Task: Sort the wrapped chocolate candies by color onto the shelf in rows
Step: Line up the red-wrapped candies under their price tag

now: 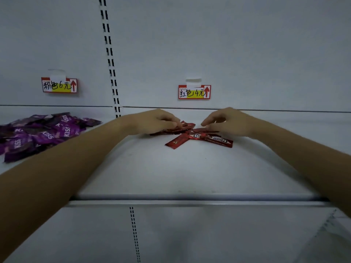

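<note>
Hands (157, 120) palm-down over red candies (199, 138)

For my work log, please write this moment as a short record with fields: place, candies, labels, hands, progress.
place: white shelf with a white back wall
red candies: small loose pile at centre, under the red-framed label
purple candies: bigger loose heap at left, under another label
left hand: fingers on red wrappers at the pile's left side
right hand: fingertips touching the pile's right side
progress: colours are apart, but neither group lies in rows yet
</note>
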Demonstrator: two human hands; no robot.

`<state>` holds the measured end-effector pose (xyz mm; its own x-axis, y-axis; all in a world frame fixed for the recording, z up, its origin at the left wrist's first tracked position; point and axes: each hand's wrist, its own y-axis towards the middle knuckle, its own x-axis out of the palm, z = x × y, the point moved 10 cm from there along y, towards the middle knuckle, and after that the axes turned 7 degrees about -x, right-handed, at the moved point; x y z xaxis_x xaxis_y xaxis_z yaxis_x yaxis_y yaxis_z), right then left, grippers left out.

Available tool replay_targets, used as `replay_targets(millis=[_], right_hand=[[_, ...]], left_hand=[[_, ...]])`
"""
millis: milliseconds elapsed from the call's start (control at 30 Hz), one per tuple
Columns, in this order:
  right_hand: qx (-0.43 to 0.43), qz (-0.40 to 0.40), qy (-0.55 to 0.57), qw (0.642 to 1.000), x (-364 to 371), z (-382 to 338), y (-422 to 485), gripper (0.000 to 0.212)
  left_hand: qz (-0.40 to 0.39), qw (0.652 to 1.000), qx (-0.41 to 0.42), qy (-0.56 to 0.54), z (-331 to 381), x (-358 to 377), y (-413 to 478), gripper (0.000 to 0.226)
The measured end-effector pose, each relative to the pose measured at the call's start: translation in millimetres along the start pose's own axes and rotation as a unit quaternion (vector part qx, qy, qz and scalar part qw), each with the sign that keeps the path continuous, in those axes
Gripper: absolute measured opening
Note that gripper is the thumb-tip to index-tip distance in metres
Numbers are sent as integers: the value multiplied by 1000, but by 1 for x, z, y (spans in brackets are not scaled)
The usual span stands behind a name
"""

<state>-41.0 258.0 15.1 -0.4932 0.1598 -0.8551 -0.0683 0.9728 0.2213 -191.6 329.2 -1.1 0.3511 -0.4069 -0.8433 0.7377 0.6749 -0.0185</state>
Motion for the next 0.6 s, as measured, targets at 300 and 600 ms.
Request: replay_targets(millis=[300,600], right_hand=[[-42,-47,-35,997,13,-2,-3,38],[-45,-30,-19,998,3,0,-6,19]], left_hand=[[-77,994,-40,68,-2,14,-4,55],[-65,998,-14,-17,2,12,-7,30]])
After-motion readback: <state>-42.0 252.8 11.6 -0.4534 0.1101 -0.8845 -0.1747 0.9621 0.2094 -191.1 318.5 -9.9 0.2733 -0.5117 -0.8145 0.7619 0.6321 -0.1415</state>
